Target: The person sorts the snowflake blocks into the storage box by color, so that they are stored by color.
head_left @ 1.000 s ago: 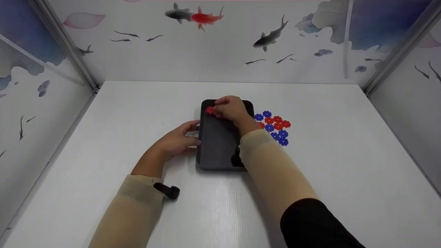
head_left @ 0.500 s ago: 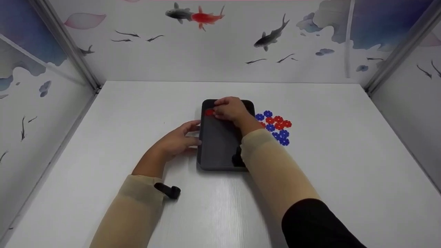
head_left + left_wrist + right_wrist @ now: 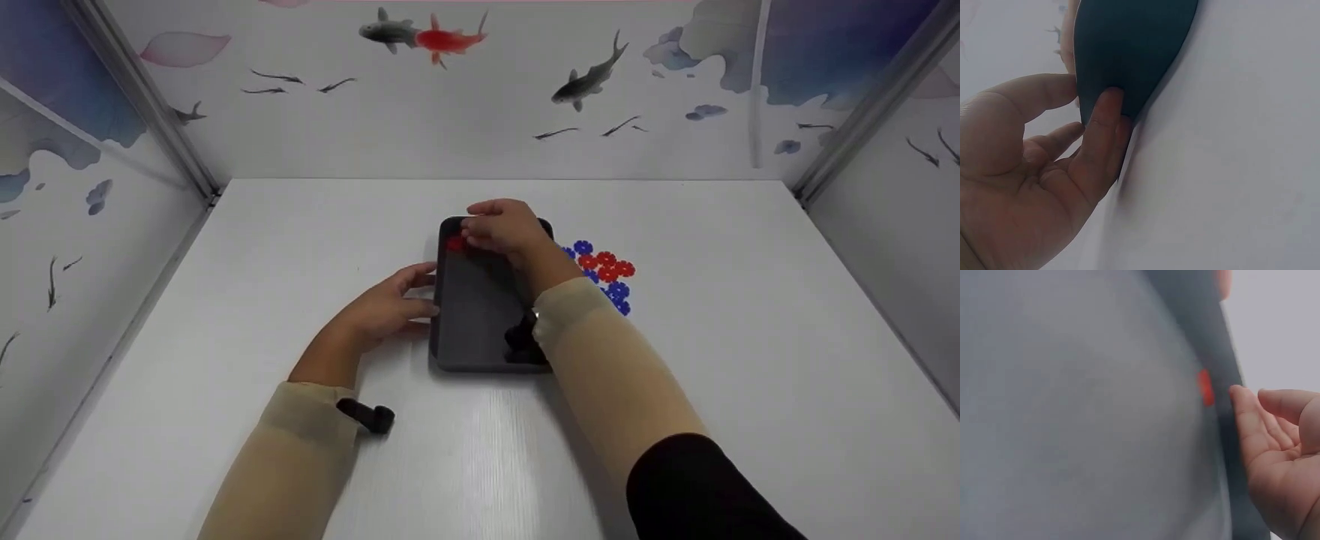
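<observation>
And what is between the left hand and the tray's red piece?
In the head view, the tray's left wall stands between the left hand and that red piece.

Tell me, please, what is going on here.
A person works with bare hands around a dark tray on a white table. The left hand touches the tray's left side. The right hand is over its far end, near a red piece in the far left corner, with nothing visible between its fingers. More red and blue flower-shaped pieces lie right of the tray, some partly hidden by the right arm.
</observation>
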The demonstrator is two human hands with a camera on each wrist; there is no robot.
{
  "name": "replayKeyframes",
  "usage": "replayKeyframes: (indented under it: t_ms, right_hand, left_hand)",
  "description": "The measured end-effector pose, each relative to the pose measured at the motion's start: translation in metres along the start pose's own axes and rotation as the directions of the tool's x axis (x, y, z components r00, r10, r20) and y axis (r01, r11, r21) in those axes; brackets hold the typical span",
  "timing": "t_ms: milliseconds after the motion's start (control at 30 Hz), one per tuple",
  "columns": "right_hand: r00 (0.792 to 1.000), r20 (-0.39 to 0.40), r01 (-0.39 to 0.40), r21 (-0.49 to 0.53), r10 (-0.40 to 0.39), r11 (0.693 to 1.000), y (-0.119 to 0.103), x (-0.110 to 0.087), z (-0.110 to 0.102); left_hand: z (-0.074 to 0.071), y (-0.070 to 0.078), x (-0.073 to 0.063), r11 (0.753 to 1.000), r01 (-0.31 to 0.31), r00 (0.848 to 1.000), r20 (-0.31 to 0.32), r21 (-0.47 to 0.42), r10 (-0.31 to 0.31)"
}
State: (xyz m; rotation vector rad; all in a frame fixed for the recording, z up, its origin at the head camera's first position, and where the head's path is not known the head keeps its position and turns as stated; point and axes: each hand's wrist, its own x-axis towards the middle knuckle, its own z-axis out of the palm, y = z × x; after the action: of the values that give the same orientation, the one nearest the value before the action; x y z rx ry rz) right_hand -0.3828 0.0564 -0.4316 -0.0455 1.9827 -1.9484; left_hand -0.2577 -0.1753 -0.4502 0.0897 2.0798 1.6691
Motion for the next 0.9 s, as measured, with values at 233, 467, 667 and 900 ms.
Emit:
replayKeyframes:
  t_ms: [233, 467, 667, 900]
  right_hand:
    - [0.999, -0.002, 0.053, 0.077, -0.053, 0.996, -0.034, -0.017, -0.021]
    - [0.991, -0.011, 0.130, 0.024, -0.130, 0.991, -0.044, -0.041, -0.056]
    - [0.991, -0.039, 0.130, -0.010, -0.131, 0.991, -0.033, -0.061, -0.096]
    - [0.987, -0.121, 0.090, -0.113, -0.104, 0.989, -0.016, -0.080, -0.139]
  left_hand:
    - [0.002, -0.001, 0.001, 1.000, 0.005, 1.000, -0.017, -0.006, -0.005]
    - [0.001, 0.000, -0.001, 1.000, 0.011, 1.000, -0.028, 0.006, -0.011]
    - [0.000, 0.000, 0.001, 1.000, 0.010, 1.000, -0.006, -0.011, -0.010]
    - [0.000, -0.002, 0.002, 0.999, 0.028, 1.000, 0.007, -0.038, -0.028]
